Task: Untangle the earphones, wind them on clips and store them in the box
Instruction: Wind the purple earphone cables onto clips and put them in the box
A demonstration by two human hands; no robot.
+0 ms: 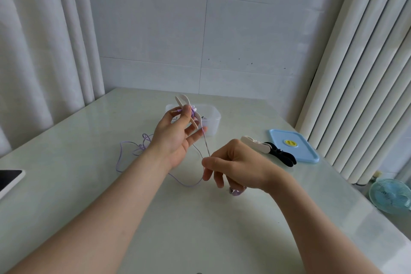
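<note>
While left hand (175,138) grips white clip (188,111), right hand (235,167) pinches purple cord (155,162): winding begun, boxing pending.

A glossy, glass-smooth pale surface (222,218) carries a translucent plastic box (211,118), its matt blue plastic lid (295,151), smooth cream and black plastic clips (269,151) and a thin rubbery purple earphone cable (120,158).

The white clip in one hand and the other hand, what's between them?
In the head view, a taut purple earphone cord runs from the white clip down to the right hand.
</note>
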